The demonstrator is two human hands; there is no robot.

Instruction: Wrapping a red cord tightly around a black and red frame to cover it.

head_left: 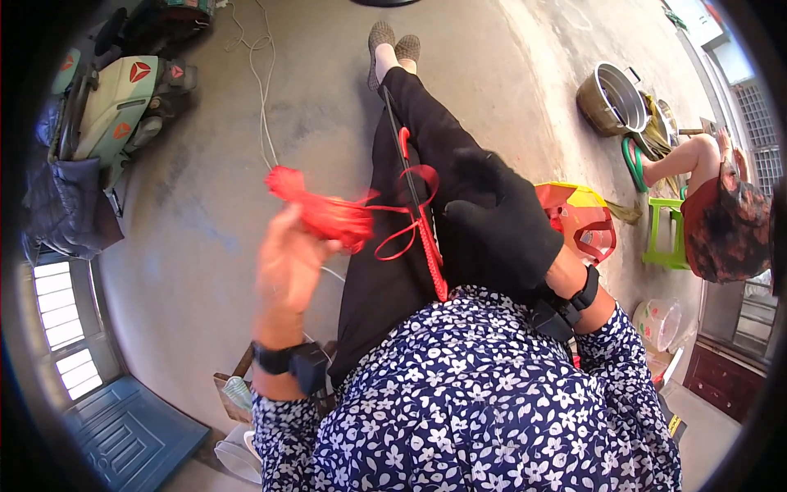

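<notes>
My left hand point(287, 262), bare and blurred, is closed around a bundle of red flat cord point(340, 217). A strand of it runs right to a narrow red woven strip point(429, 254), where two loose loops stand out. That strip lies along a thin dark rod or cord point(400, 135) stretched between my legs, from near my feet toward my waist. Higher on it is a small red hook-shaped piece point(404, 141). Over my right thigh, just right of the strip, my right hand point(504, 221) wears a black glove. Its thumb and fingers look apart, and nothing shows in them.
A red and yellow bag point(578, 217) stands right of my thigh. Beyond it are a green stool point(666, 234), a seated person's leg point(693, 160) and a metal pot point(611, 100). A scooter point(119, 107) is parked at left. White cable point(264, 90) lies on the floor.
</notes>
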